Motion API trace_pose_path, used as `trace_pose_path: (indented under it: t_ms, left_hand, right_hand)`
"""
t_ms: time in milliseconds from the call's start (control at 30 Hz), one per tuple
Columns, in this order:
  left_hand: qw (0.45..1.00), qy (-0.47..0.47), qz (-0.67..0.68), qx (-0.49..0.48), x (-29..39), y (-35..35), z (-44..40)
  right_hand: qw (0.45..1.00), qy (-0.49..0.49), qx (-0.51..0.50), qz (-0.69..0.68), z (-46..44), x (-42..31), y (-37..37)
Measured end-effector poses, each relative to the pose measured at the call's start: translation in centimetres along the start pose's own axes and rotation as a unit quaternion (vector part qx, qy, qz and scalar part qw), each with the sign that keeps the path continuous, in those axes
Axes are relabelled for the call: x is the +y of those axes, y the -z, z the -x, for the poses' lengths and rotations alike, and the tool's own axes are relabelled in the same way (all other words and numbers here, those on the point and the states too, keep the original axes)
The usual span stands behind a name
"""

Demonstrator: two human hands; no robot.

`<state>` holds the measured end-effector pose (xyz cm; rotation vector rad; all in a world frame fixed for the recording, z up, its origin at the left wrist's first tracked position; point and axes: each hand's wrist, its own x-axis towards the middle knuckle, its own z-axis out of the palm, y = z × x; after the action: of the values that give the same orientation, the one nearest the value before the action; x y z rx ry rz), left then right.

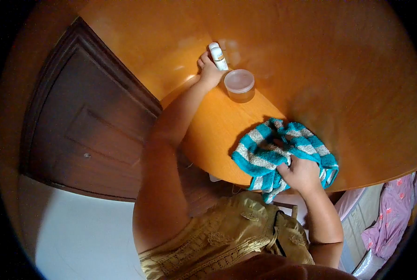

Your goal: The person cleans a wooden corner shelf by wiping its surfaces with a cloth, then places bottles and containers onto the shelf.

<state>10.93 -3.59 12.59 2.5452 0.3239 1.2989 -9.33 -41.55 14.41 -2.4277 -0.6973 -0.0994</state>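
Note:
My left hand (210,73) reaches to the far side of the wooden table and is closed around a small white bottle (219,59) with an orange mark on its label. A second white top shows just behind that bottle; whether it is a separate bottle is hard to tell. Right beside this hand stands a round see-through tub (240,88) with a pale lid. Nearer the table's front edge, my right hand (302,173) grips a bunched towel (260,148) with teal and white stripes. Folds of the towel cover some of its fingers.
The orange-brown table (208,135) has a curved front edge close to my body. A dark panelled wooden door (87,126) is at the left, with pale floor (87,233) below it. Pink flowered cloth (390,214) lies at the lower right.

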Motion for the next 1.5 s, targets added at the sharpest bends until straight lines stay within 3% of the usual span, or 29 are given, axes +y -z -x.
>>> trace_pose_path:
  t_ms: [100, 167, 300, 433, 500, 600, 667, 700, 733, 800, 833, 900, 933, 1000, 1133, 1267, 1333, 1433, 1500]
  left_hand:
    - [0.998, 0.013, 0.019, 0.062, -0.8, 0.3, 0.4]
    - [0.951, 0.116, 0.21, -0.194, -3.1, -0.2, -0.6]
    - [0.934, 0.126, 0.283, -0.175, -3.0, -0.3, -0.5]
    - [0.969, 0.117, 0.152, -0.157, -2.7, -0.4, -0.8]
    - [0.977, 0.111, 0.124, -0.136, -3.1, -1.2, -1.0]
    - [0.972, 0.114, 0.168, -0.12, -3.3, -0.9, -0.5]
    - [0.915, 0.132, 0.331, -0.188, -2.6, 0.4, -0.7]
    - [0.958, 0.199, 0.155, -0.139, -1.8, 1.2, -0.7]
    - [0.958, 0.199, 0.155, -0.139, -1.4, 2.3, -0.4]
    - [0.794, 0.303, 0.45, -0.273, -1.0, 4.2, 0.1]
    - [0.793, 0.303, 0.45, -0.276, -0.3, 4.9, 1.1]
    - [0.721, 0.156, 0.561, -0.375, 2.9, 6.9, 3.1]
    - [0.717, 0.156, 0.567, -0.374, 3.8, 7.7, 3.7]
    - [0.813, 0.034, 0.439, -0.381, 4.6, 8.4, 5.0]
    - [0.835, 0.032, 0.376, -0.4, 7.4, 9.9, 5.2]
    - [0.843, 0.053, 0.35, -0.405, 10.4, 10.5, 7.6]
    - [0.835, 0.054, 0.386, -0.389, 10.2, 10.8, 8.4]
    - [0.855, 0.028, 0.331, -0.397, 9.9, 12.5, 8.5]
    - [0.858, 0.111, 0.339, -0.37, 8.8, 12.8, 9.5]
  right_hand:
    - [0.998, 0.034, 0.046, 0.001, 0.0, -0.3, 0.1]
    - [0.999, 0.03, 0.038, 0.0, 0.0, -0.5, 0.3]
    - [1.0, 0.021, 0.017, 0.002, 0.0, -0.1, 0.2]
    - [0.999, 0.031, 0.035, -0.01, 0.0, -0.2, 0.1]
    - [1.0, -0.019, -0.011, 0.007, 0.0, -0.3, 0.3]
    - [1.0, 0.015, 0.022, 0.009, 0.0, 0.0, -0.1]
    - [0.997, 0.047, 0.067, -0.003, -0.1, -0.1, -0.1]
    - [1.0, -0.001, 0.024, -0.002, -0.1, -0.3, 0.1]
    - [0.999, -0.049, -0.017, -0.001, 0.0, -0.5, 0.2]
    - [0.999, -0.046, -0.011, 0.004, 0.0, 0.0, -0.1]
    - [0.999, -0.034, 0.003, 0.01, 0.1, -0.1, -0.2]
    - [1.0, -0.016, 0.004, 0.015, 0.5, 1.1, -1.2]
    - [1.0, -0.018, 0.004, 0.021, 0.5, 1.6, -1.6]
    - [0.954, 0.246, 0.171, -0.021, 0.6, 2.3, -2.1]
    - [0.945, 0.215, 0.214, -0.121, 0.0, 2.5, -3.5]
    - [0.947, 0.21, 0.171, -0.174, 0.3, 4.2, -3.7]
    - [0.95, 0.221, 0.159, -0.156, 0.3, 4.4, -3.9]
    - [0.941, 0.256, 0.177, -0.135, 0.2, 5.3, -4.8]
    - [0.941, 0.233, 0.127, -0.208, 0.2, 6.2, -5.5]
